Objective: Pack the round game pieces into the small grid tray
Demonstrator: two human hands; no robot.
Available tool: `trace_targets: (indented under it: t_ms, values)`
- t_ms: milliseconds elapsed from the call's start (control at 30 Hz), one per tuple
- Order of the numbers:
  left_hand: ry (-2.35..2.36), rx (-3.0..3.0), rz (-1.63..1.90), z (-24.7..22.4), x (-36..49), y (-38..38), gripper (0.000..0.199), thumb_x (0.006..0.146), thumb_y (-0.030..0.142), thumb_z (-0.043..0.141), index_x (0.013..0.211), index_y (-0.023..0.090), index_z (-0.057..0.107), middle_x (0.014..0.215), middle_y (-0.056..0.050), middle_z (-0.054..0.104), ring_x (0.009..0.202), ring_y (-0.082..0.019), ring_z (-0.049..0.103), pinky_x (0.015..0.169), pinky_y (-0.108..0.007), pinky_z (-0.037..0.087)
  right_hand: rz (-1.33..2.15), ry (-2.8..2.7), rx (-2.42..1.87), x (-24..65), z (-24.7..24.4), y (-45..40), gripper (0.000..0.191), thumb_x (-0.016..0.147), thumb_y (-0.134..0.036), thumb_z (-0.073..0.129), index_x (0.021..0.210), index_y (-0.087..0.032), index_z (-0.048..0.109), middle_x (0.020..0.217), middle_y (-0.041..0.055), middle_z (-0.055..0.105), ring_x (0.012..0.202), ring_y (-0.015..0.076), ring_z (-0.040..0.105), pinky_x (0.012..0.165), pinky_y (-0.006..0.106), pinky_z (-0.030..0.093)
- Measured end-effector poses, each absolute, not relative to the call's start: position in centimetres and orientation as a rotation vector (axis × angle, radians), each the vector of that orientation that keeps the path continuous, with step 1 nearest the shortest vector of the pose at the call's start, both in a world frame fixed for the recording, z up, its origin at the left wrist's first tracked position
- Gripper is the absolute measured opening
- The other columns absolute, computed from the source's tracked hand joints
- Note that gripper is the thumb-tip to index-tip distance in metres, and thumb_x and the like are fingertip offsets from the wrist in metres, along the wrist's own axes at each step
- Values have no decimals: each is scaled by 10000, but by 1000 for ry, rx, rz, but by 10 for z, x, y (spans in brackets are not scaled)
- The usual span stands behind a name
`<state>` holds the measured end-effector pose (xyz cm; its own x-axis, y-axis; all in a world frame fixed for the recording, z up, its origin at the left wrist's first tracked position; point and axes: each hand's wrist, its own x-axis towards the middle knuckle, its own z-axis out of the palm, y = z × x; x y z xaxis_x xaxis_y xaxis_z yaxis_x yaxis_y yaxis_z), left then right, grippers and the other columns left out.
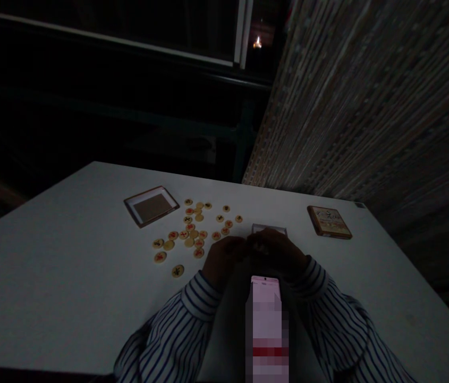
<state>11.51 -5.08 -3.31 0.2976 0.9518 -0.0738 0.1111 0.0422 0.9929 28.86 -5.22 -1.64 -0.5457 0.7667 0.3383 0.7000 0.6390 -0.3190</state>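
My left hand (224, 258) and my right hand (280, 251) meet near the middle of the white table, fingers curled in toward each other. Both look closed, but the dark hides what, if anything, they hold. Just beyond my right hand shows the rim of a pale open box (270, 227), partly covered by that hand. To the left of my hands lie scattered round xiangqi pieces, some with red characters, like this piece (160, 257), others with black, like the nearest piece (177, 271). A few pieces lie with blank faces up. Below my hands a phone (266, 308) has its screen lit.
An open box lid (151, 207) lies at the back left of the white table (68, 276). A printed box part (329, 222) sits at the back right. Behind the table hangs a string curtain (328, 106), beside a dark window (128, 26). The room is dim.
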Motion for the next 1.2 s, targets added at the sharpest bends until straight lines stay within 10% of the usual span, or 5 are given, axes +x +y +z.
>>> trace_targets:
  t_ms: [833,1200]
  values:
    - [978,1438,890,-24,154,-35,308,761,310,486,991,175,640,1032,-44,651,989,-200,574,923,-366,410,70,-2531,-1183,327,-2,-45,241,827,-288,485,1018,-172,573,903,77,619,828,168,535,714,296,425]
    - [1218,1466,919,-27,158,-38,243,710,308,554,861,151,660,899,-61,683,830,-190,621,783,-329,485,156,-2568,-1192,330,-3,-40,230,822,-294,488,992,-158,563,912,78,611,832,157,527,715,293,415]
